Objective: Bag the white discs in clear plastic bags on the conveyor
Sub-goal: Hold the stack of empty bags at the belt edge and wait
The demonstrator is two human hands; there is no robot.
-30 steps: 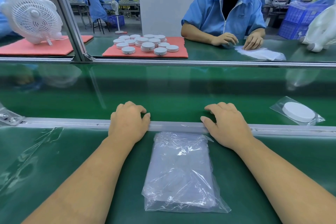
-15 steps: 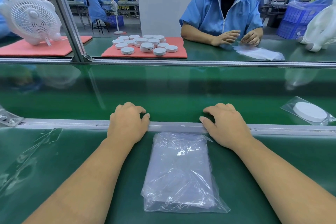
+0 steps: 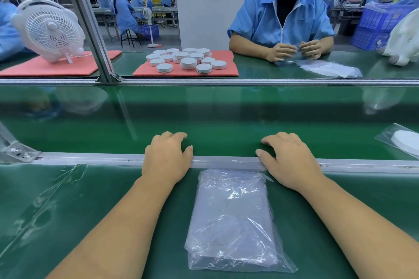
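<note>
A stack of clear plastic bags (image 3: 231,222) lies on the green bench in front of me, between my forearms. My left hand (image 3: 166,157) rests palm down across the metal rail (image 3: 90,158), fingers loosely curled, holding nothing. My right hand (image 3: 288,161) rests the same way to the right of the stack, also holding nothing. One bagged white disc (image 3: 405,142) lies on the green conveyor belt (image 3: 215,118) at the right edge, partly cut off. Several loose white discs (image 3: 188,60) sit on a pink mat across the belt.
A person in a blue shirt (image 3: 281,22) sits opposite, handling a clear bag beside a pile of bags (image 3: 328,68). A white fan (image 3: 51,29) stands on a pink mat at far left. An upright metal post (image 3: 95,38) rises beyond the belt.
The bagged disc has travelled right along the belt, now partly out of view. The person opposite has lifted both hands together around a bag. My hands stayed on the rail.
</note>
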